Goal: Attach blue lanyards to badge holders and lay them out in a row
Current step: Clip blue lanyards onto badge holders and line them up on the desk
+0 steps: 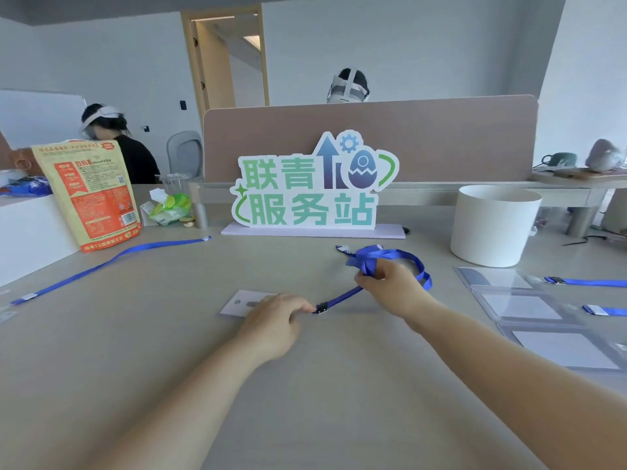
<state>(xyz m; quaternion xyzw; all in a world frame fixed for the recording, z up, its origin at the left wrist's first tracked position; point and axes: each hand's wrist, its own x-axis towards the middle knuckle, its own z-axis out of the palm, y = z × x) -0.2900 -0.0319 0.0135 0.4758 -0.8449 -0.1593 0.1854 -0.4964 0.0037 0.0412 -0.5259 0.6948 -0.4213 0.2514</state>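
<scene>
Fingers [303, 307] of my left hand [271, 322] pinch the black plastic clip [321, 308] of a blue ribbon lanyard [342, 296], just beside the clear plastic badge holder [237, 301] flat on the grey table [169, 351], presumably so clip meets slot. My right hand [390, 283] grips the bunched ribbon, lifting slack clear. Three clear holders [522, 307] lie rowed at my right; a spare blue lanyard [101, 262] waits left.

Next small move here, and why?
Probably bring the clip over to the badge holder and hook it on. The left hand pinches the clip just right of the holder, the right hand grips the bunched lanyard, and clip and holder look unjoined.
</scene>
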